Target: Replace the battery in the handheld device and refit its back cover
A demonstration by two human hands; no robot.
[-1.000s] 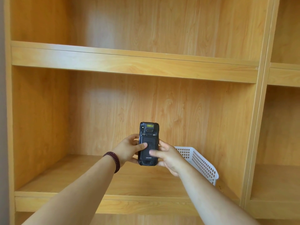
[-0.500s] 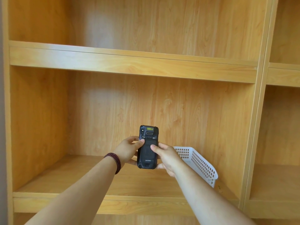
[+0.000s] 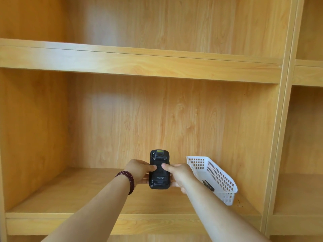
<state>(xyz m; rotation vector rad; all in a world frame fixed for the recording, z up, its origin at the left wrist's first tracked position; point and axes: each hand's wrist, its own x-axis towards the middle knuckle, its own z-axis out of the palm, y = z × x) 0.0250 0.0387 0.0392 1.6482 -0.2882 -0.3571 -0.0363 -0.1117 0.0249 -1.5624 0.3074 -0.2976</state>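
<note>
A black handheld device (image 3: 159, 179) is held upright with its back toward me, above the lower shelf. Its back cover is on, with a small logo near the bottom. My left hand (image 3: 138, 171) grips its left edge, thumb pressed on the cover's upper part. My right hand (image 3: 180, 173) grips the right edge, its thumb pressed on the cover beside the left thumb. A dark flat object, possibly a battery (image 3: 208, 185), lies in the white basket (image 3: 222, 182) to the right.
I face a wooden shelving unit. The lower shelf (image 3: 73, 196) lies under my hands, and an upper shelf board (image 3: 139, 63) crosses above. A vertical divider (image 3: 277, 137) separates more compartments on the right. The basket stands at the shelf's right side.
Both hands have lowered the device a little toward the shelf. The thumbs have slid together onto the upper part of the back cover.
</note>
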